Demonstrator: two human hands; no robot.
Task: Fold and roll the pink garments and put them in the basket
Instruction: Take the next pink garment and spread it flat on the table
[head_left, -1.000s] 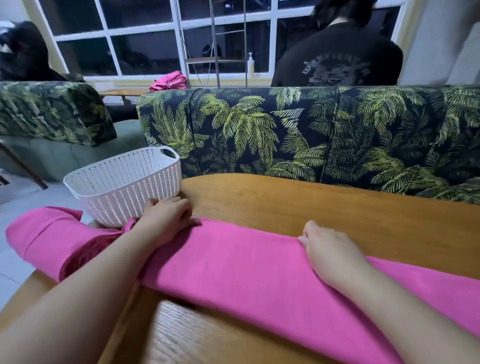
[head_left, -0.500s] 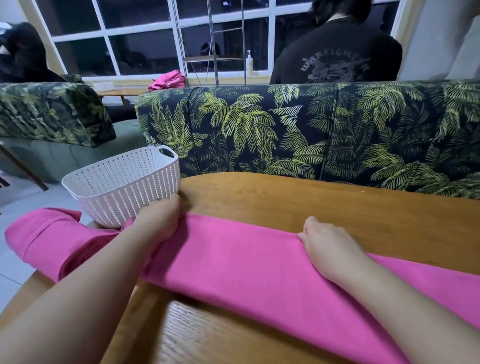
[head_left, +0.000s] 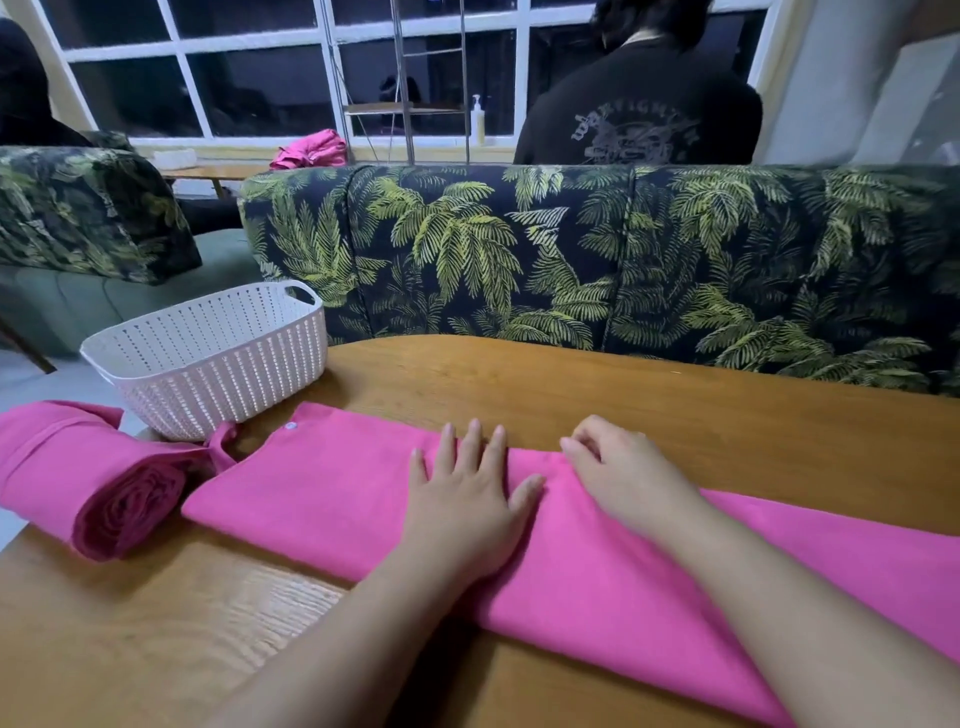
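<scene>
Head view shows the left hand (head_left: 462, 499) flat and the right hand (head_left: 618, 473) loosely curled, neither grip clamped, on the folded pink garment (head_left: 332, 493) across the tabletop (head_left: 623, 384); uneven pressing could skew its fold.

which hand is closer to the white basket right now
Left. The left hand lies flat on the folded pink garment, right of the white basket and nearer the camera. The right hand rests farther right on that cloth.

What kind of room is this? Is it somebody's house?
Probably a living room or lounge, though I can't be sure it's a home. There's a leaf-print sofa, a wooden table with a laundry basket on it, and a big window that's dark outside.
</scene>
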